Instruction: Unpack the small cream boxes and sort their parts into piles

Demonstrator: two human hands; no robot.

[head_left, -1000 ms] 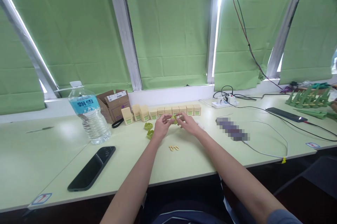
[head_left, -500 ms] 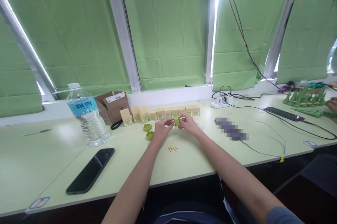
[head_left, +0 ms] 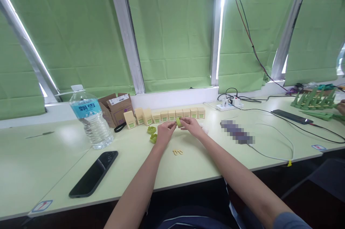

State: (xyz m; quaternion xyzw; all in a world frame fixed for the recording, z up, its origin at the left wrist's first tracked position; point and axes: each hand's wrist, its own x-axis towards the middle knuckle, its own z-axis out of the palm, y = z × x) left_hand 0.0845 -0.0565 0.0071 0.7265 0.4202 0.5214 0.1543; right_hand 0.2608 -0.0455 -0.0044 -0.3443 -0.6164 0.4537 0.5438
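Note:
My left hand [head_left: 165, 130] and my right hand [head_left: 192, 125] meet above the pale green table [head_left: 188, 164], both pinching one small green plastic piece [head_left: 178, 121] between their fingertips. Just behind them runs a row of small cream blocks with green fronts [head_left: 172, 115]. Two more green pieces [head_left: 152, 134] lie on the table left of my left hand. A small yellow loop-shaped part [head_left: 177, 152] rests on the table in front of my hands.
A water bottle [head_left: 90, 117] and an open cardboard box [head_left: 115, 107] stand at the left, a black phone [head_left: 93, 173] lies near the front edge. A power strip [head_left: 229, 105], cables and another phone [head_left: 291, 116] are at the right. Green spiky parts [head_left: 314, 100] and another person's hand [head_left: 341, 107] sit far right.
My hands have stayed together on the green piece, turning it slightly between the fingertips. The view has shifted a little.

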